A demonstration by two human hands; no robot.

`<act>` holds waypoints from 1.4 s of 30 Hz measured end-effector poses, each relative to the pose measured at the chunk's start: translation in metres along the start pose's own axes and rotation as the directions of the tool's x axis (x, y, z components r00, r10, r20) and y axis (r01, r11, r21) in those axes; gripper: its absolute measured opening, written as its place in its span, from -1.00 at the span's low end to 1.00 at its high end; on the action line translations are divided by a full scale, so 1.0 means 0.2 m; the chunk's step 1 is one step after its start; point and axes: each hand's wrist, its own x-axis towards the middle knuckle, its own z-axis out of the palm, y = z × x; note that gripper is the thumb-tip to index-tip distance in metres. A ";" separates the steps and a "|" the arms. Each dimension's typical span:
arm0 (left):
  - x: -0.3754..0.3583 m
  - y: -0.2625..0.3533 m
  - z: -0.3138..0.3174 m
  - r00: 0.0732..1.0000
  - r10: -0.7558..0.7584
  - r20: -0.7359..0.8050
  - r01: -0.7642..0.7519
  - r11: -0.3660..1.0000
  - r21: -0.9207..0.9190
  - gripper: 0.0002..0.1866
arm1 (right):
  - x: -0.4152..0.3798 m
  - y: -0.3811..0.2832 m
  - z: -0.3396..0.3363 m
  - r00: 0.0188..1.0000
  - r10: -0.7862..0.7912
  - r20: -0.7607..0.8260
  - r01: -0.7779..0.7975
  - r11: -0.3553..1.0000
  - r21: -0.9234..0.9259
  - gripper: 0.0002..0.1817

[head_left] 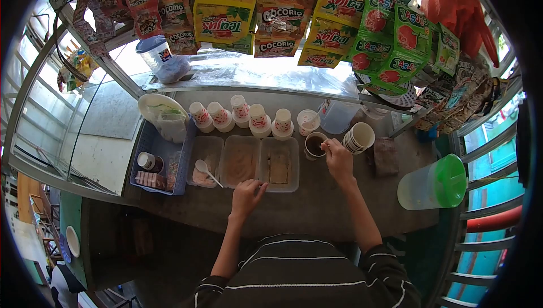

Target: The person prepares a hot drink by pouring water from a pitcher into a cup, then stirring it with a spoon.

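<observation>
My right hand [339, 161] is closed in a pinch at the rim of a paper cup [313, 151] with dark brown liquid in it. Whatever is between those fingers is too small or hidden to make out. My left hand [248, 197] holds nothing, its fingers loosely bent and apart at the front edge of the clear tubs. The middle tub [242, 161] has brown powder in it, and the right tub [279, 166] has a lighter brown content. A white spoon [208, 172] lies across the left tub [198, 148]. Nested paper cups [360, 137] lie tilted beside my right hand.
Stacks of printed paper cups [258, 120] line the back. A blue basket [161, 164] with jars and packets stands left. At right are a green-lidded jug [432, 183] and a brown packet [386, 156]. Sachet strips [283, 11] hang overhead from the metal frame.
</observation>
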 end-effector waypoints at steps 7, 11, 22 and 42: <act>0.01 0.01 0.01 1.000 0.005 -0.003 -0.005 1.000 -0.006 -0.77 | -0.02 -0.04 0.05 1.000 -0.004 0.007 0.003 0.992 0.127 -0.80; 0.01 0.01 0.00 1.000 0.023 -0.009 -0.023 1.000 -0.012 -0.77 | -0.01 0.00 0.08 0.998 -0.047 -0.050 0.053 0.992 0.114 -0.81; -0.01 0.00 0.00 1.000 -0.003 -0.013 0.003 1.000 -0.001 -0.78 | -0.01 -0.04 0.03 0.996 -0.033 0.089 0.019 0.988 0.153 -0.86; -0.02 -0.07 -0.01 0.997 -0.042 -0.057 0.042 0.999 -0.001 -0.80 | 0.01 -0.04 -0.01 0.993 0.007 0.118 -0.017 0.996 0.085 -0.82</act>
